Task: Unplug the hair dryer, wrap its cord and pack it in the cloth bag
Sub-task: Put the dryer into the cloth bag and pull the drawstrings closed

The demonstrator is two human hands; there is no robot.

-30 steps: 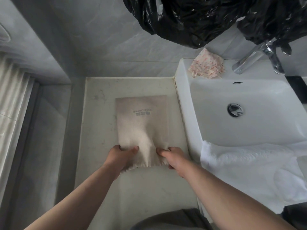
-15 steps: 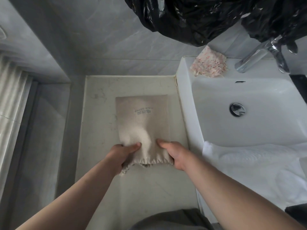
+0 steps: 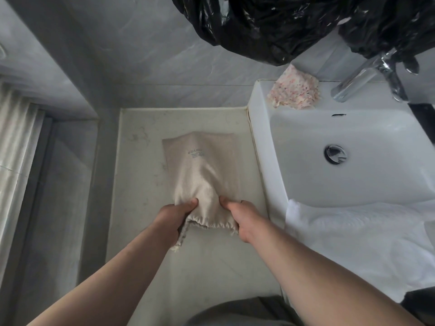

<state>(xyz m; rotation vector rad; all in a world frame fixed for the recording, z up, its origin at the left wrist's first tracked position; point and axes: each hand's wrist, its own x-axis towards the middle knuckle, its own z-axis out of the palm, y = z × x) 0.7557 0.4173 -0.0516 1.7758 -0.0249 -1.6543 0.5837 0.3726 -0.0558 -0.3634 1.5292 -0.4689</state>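
Note:
A beige cloth bag [image 3: 202, 165] with small printed lettering lies on the pale stone counter [image 3: 141, 184], its gathered drawstring mouth toward me. My left hand [image 3: 174, 215] grips the mouth's left side and my right hand [image 3: 237, 211] grips its right side. The near end is lifted and bunched between the two hands. A drawstring end hangs below my left hand. No hair dryer or cord is in view.
A white sink [image 3: 353, 156] with a chrome tap [image 3: 360, 81] sits right of the counter. A white towel [image 3: 353, 236] drapes over its front rim and a speckled pink cloth [image 3: 294, 90] lies on its back corner. Black plastic bags [image 3: 282, 27] hang above.
Both hands have pulled the bag's mouth up and toward me. The bag, flat before, is now creased and narrowed near the hands, and the drawstring end has come into sight.

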